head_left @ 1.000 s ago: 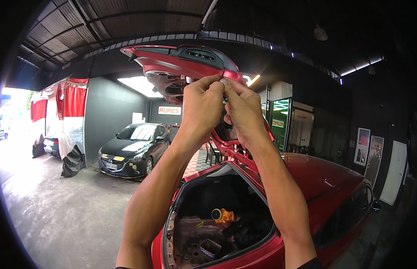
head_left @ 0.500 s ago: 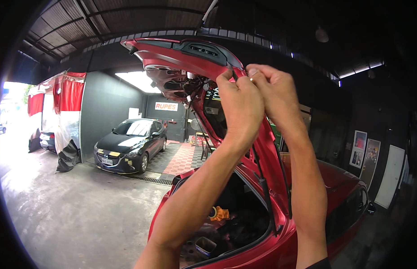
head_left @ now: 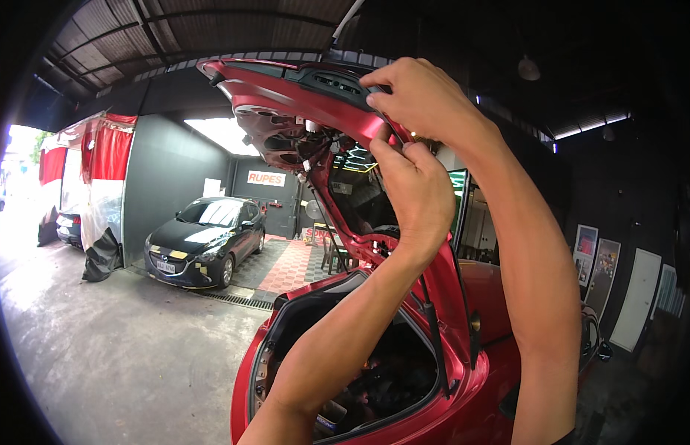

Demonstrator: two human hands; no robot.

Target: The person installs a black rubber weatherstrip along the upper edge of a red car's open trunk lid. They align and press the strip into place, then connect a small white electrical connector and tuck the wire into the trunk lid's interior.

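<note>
Two bare hands (head_left: 423, 96) (head_left: 417, 185) are reaching up at one raised red tailgate (head_left: 308, 106); one red car (head_left: 467, 397) is sitting below the tailgate, two dark cars (head_left: 200, 241) (head_left: 69, 227) standing left of it.

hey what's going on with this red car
A person has both hands up at the raised tailgate of a red car. The right hand is higher, by the dark trim; the left hand is below it. A thin dark strip runs between them, but their grip is unclear. A black car stands off left.

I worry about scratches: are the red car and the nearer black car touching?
Apart: the head view shows floor between the red car and that black car.
</note>
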